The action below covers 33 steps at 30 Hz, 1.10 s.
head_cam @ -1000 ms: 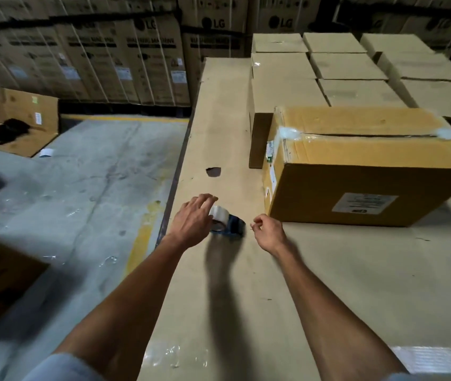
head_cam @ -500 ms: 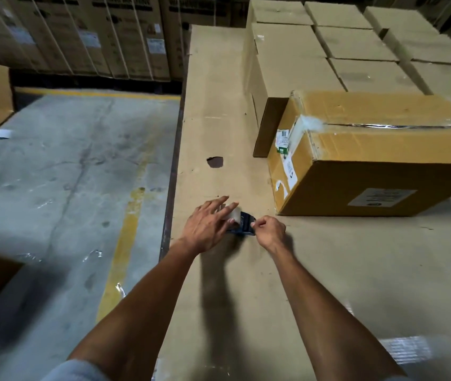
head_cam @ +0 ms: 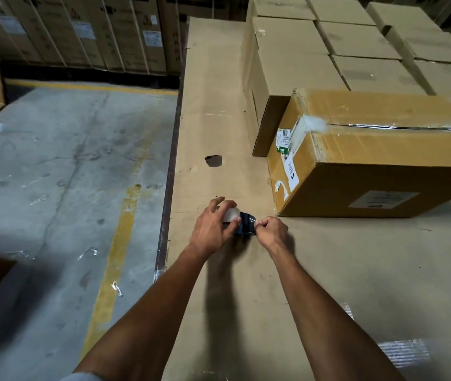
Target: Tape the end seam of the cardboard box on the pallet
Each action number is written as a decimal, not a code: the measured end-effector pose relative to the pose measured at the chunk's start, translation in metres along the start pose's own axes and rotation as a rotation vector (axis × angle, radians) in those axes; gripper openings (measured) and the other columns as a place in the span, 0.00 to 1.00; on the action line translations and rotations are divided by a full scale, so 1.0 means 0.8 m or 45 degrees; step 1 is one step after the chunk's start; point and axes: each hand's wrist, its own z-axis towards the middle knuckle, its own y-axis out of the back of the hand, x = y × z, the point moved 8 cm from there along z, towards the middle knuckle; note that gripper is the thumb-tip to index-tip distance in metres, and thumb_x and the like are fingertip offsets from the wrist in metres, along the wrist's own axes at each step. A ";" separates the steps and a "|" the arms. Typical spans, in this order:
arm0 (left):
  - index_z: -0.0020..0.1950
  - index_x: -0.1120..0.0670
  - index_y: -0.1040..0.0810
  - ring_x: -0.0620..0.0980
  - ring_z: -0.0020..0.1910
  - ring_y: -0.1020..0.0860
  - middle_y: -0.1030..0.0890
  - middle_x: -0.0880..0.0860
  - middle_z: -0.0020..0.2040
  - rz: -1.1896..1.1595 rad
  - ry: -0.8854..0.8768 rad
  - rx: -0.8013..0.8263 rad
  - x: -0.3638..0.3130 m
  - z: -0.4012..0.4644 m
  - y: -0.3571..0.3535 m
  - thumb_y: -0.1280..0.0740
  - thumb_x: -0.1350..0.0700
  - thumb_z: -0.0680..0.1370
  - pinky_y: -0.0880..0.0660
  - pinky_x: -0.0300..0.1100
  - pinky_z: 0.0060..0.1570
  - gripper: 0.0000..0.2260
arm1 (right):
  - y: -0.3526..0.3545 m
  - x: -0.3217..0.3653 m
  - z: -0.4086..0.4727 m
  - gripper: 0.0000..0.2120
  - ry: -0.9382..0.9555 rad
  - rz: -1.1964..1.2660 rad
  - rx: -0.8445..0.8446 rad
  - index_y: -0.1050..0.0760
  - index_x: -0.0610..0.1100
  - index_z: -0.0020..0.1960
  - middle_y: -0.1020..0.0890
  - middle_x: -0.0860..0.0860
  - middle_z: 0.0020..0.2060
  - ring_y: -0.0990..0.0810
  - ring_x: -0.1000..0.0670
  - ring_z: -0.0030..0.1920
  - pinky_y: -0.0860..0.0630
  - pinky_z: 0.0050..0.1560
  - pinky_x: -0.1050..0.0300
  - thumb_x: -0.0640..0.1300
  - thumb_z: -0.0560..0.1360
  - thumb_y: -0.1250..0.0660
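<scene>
A brown cardboard box (head_cam: pixel 378 149) lies on the cardboard-covered pallet surface (head_cam: pixel 315 270), its top seam taped and its left end bearing labels and tape scraps. Just left of its near corner, my left hand (head_cam: pixel 212 229) grips a tape dispenser (head_cam: pixel 242 222) with a clear roll and a dark blue body. My right hand (head_cam: pixel 272 232) pinches the loose end of the tape at the dispenser's mouth. Both hands hover low over the surface, a short way from the box's left end.
Paler boxes (head_cam: pixel 290 59) stand in rows behind the taped box. A hole (head_cam: pixel 213 160) breaks the cardboard sheet. The pallet edge (head_cam: pixel 167 188) drops to a concrete floor with a yellow line (head_cam: pixel 114 265). Tall stacked cartons (head_cam: pixel 81 31) line the far wall.
My hands have closed together on the dispenser; the right hand moved left to pinch the tape end. My view has tilted down and drawn nearer to the box.
</scene>
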 end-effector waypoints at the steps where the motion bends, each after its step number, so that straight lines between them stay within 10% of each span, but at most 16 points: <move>1: 0.72 0.43 0.26 0.57 0.66 0.21 0.25 0.52 0.73 -0.045 0.006 -0.017 0.002 -0.001 0.001 0.37 0.36 0.83 0.20 0.55 0.62 0.20 | 0.000 0.001 0.002 0.07 0.009 0.000 -0.004 0.13 0.44 0.52 0.12 0.46 0.55 0.17 0.42 0.61 0.24 0.57 0.59 0.42 0.78 0.29; 14: 0.74 0.47 0.22 0.50 0.85 0.38 0.29 0.54 0.82 -0.574 0.212 0.029 0.025 -0.004 0.005 0.34 0.43 0.82 0.40 0.58 0.84 0.21 | -0.004 -0.005 0.014 0.10 0.013 -0.072 0.018 0.11 0.42 0.48 0.11 0.45 0.52 0.16 0.42 0.58 0.22 0.57 0.57 0.36 0.77 0.32; 25: 0.78 0.57 0.29 0.63 0.77 0.29 0.29 0.61 0.78 -0.098 0.362 -0.037 -0.004 0.004 -0.011 0.29 0.42 0.83 0.27 0.57 0.72 0.29 | -0.025 -0.028 0.041 0.06 -0.001 -0.034 0.007 0.14 0.41 0.46 0.11 0.44 0.46 0.14 0.42 0.54 0.18 0.54 0.52 0.40 0.72 0.29; 33: 0.85 0.54 0.36 0.60 0.87 0.46 0.39 0.59 0.87 -0.297 0.393 0.039 0.011 0.002 -0.011 0.33 0.42 0.86 0.45 0.58 0.84 0.32 | -0.040 -0.041 0.054 0.04 -0.022 0.015 0.009 0.17 0.42 0.44 0.12 0.42 0.44 0.14 0.41 0.51 0.15 0.53 0.46 0.39 0.70 0.26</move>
